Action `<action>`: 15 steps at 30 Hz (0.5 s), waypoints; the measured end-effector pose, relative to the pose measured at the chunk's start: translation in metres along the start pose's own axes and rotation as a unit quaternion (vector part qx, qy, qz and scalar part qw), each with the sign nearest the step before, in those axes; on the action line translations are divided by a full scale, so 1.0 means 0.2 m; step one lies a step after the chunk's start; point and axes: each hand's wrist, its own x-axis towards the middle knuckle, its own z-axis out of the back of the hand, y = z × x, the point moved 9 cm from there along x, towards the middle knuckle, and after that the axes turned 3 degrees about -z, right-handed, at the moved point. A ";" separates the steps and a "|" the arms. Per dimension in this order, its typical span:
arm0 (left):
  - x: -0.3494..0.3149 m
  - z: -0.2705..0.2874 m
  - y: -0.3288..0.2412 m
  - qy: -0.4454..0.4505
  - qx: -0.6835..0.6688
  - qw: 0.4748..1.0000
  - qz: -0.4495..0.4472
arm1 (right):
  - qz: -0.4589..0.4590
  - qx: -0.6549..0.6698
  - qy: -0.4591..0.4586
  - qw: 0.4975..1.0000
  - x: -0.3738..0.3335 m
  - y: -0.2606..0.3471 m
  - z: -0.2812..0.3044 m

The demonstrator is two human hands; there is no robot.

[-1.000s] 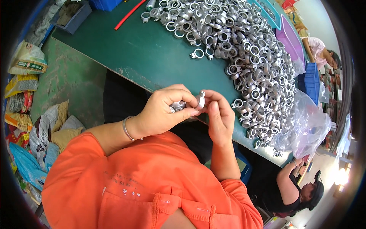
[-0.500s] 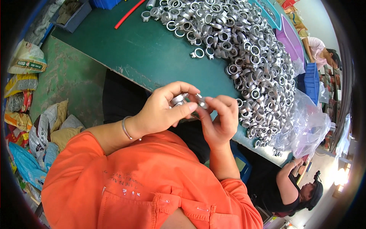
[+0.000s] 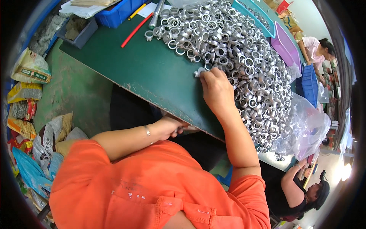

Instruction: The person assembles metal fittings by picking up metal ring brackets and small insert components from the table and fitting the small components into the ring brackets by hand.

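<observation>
My right hand (image 3: 218, 89) reaches over the table, thumb and fingers pinched on a silver metal ring clamp (image 3: 198, 72) at the near edge of a big heap of similar metal rings (image 3: 244, 57). Each ring has a small lug on its side. My left hand (image 3: 169, 128) is low by the table's front edge, close to my body. Its fingers are curled closed, and a bit of grey shows among them; what it holds is mostly hidden.
On the green table (image 3: 152, 72) lie a red rod (image 3: 135, 33) and a metal tube (image 3: 156, 15). Blue bin (image 3: 118, 13), grey bin (image 3: 78, 32), turquoise basket (image 3: 253, 13) and purple tray (image 3: 286, 44) stand around. Clear plastic (image 3: 305, 126) borders the heap. Two people sit at right.
Both hands were together in front of me, handling metal parts. Now my right hand has gone forward to a ring by the heap, and my left has dropped lower to the table edge.
</observation>
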 end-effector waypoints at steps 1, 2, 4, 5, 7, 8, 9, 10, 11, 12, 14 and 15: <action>0.07 0.02 0.02 -0.001 0.004 1.000 -0.002 | -0.029 0.020 0.024 0.999 -0.02 -0.02 0.00; 0.12 0.04 0.02 -0.002 -0.131 0.991 -0.030 | -0.059 0.040 0.048 0.996 -0.04 -0.04 0.01; 0.21 0.06 0.00 0.014 -0.312 0.947 -0.070 | -0.094 0.173 0.073 0.978 -0.11 -0.07 0.02; 0.24 0.07 -0.01 0.015 -0.309 0.947 -0.080 | -0.123 0.305 0.099 0.939 -0.15 -0.08 0.00; 0.26 0.09 -0.04 0.008 -0.242 0.966 -0.089 | -0.116 0.363 0.070 0.922 -0.23 -0.06 0.06; 0.25 0.09 -0.04 0.004 -0.191 0.978 -0.088 | -0.127 0.405 0.048 0.904 -0.28 -0.06 0.08; 0.25 0.10 -0.04 0.003 -0.132 0.987 -0.087 | -0.136 0.446 0.023 0.884 -0.33 -0.07 0.08; 0.24 0.10 -0.04 0.001 -0.062 0.994 -0.087 | -0.119 0.438 -0.011 0.891 -0.36 -0.07 0.11; 0.23 0.10 -0.04 0.002 0.008 0.996 -0.087 | -0.088 0.402 -0.038 0.910 -0.39 -0.06 0.13; 0.21 0.09 -0.03 0.003 0.073 0.993 -0.089 | -0.085 0.417 -0.063 0.903 -0.42 -0.06 0.15; 0.15 0.07 -0.05 0.027 0.183 0.977 -0.109 | -0.087 0.444 -0.129 0.882 -0.49 -0.06 0.18; 0.11 0.04 -0.07 0.045 0.234 0.963 -0.126 | -0.094 0.456 -0.170 0.868 -0.52 -0.07 0.19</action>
